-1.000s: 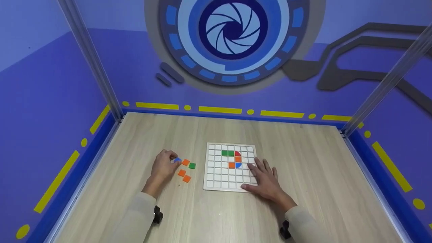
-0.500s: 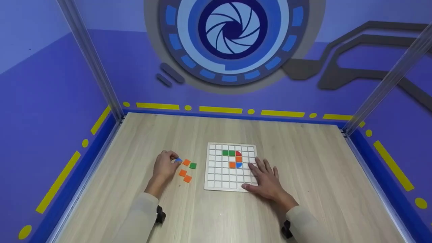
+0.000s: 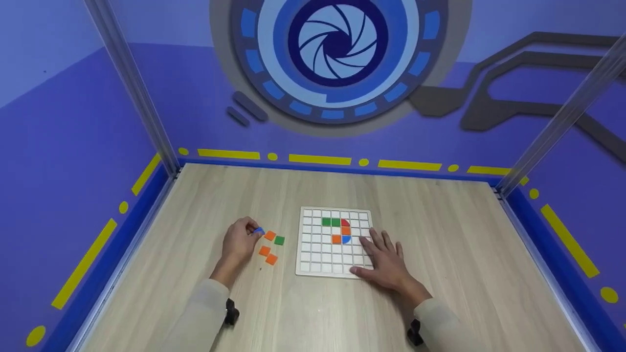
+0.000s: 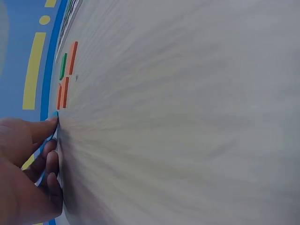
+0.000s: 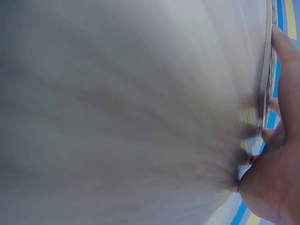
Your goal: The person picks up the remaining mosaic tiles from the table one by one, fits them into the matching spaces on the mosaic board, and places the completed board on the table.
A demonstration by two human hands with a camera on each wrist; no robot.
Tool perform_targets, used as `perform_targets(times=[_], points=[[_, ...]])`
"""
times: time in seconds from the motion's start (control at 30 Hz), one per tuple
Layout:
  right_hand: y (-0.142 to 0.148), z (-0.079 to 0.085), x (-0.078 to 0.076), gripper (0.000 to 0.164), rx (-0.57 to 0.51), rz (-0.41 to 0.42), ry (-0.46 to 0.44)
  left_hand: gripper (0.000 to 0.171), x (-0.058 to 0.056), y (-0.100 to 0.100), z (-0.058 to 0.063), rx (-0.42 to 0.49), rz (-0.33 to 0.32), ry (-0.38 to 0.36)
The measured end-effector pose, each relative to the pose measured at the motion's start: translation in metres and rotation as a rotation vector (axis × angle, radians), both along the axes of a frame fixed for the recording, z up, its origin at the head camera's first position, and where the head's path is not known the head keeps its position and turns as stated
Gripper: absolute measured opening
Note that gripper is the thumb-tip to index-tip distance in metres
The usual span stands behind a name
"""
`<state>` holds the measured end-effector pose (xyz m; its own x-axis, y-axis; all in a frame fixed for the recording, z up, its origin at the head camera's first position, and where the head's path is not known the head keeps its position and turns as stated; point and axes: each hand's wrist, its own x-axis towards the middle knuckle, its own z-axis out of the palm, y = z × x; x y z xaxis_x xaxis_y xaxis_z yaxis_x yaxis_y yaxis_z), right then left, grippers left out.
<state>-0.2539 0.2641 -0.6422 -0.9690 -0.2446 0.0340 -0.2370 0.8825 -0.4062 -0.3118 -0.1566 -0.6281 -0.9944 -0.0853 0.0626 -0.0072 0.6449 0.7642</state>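
Left of the board, my left hand (image 3: 239, 240) pinches a blue tile (image 3: 259, 231) between thumb and fingers; in the left wrist view only a sliver of the tile shows at the fingertips. Close beside it lie several orange tiles (image 3: 264, 251) and a green tile (image 3: 279, 240). My right hand (image 3: 387, 265) rests with spread fingers on the right edge of the white gridded board (image 3: 313, 259). Set in the grid are two green squares (image 3: 331, 222), a red rounded piece (image 3: 345, 222), orange squares (image 3: 336, 239) and a blue rounded piece (image 3: 346, 239).
The light wooden table (image 3: 293, 313) carries the board and the loose tiles. A blue-purple wall (image 3: 318, 142) with yellow marks stands behind it, and metal posts (image 3: 132, 83) rise at the back corners.
The blue tile at my left fingertips has tilted and shifted slightly, with the hand nearly in place. My right hand and the board have stayed put.
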Motion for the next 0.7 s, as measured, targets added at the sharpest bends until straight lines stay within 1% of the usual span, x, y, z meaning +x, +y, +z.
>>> perform_targets(times=[0.13, 0.3, 0.4, 0.5, 0.7], points=[[0.0, 0.0, 0.0, 0.102, -0.007, 0.002, -0.001, 0.004, 0.001, 0.002, 0.003, 0.044, -0.004, 0.006], [0.002, 0.001, -0.001, 0.103, 0.003, 0.012, -0.015, 0.006, -0.002, 0.013, 0.015, 0.085, -0.04, 0.056], [0.002, 0.002, -0.001, 0.103, 0.006, 0.013, -0.005, 0.008, -0.004, 0.024, 0.021, 0.099, -0.073, 0.081], [0.0, 0.002, -0.001, 0.102, 0.006, 0.008, 0.005, 0.01, -0.005, 0.036, 0.025, 0.113, -0.115, 0.1], [-0.001, 0.002, 0.001, 0.102, 0.009, -0.008, -0.008, 0.013, -0.007, 0.068, 0.026, 0.163, -0.211, 0.116]])
